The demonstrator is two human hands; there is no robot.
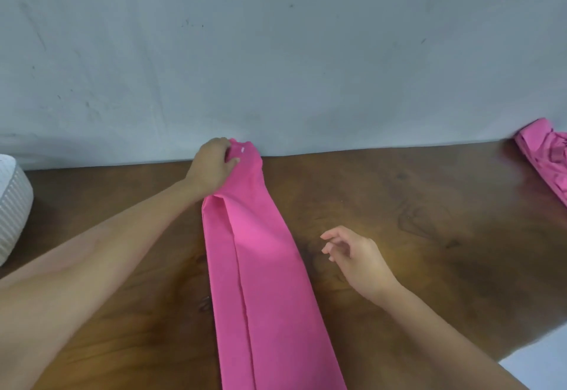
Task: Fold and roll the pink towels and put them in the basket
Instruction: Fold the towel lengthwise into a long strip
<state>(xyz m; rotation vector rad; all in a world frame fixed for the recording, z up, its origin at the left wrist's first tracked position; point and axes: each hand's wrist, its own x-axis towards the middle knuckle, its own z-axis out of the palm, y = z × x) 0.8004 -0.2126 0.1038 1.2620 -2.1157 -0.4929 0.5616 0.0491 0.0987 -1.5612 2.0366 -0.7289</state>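
Note:
A pink towel lies folded into a long narrow strip down the middle of the brown wooden table, running from the wall to the near edge. My left hand grips the strip's far end, which is bunched up against the wall. My right hand hovers just right of the strip with loosely curled fingers, holding nothing and not touching the cloth. A white ribbed basket stands at the left edge, only partly in view.
A second pink towel lies crumpled at the far right against the pale grey wall. The table's right front corner is cut off near the lower right, with a light floor beyond it.

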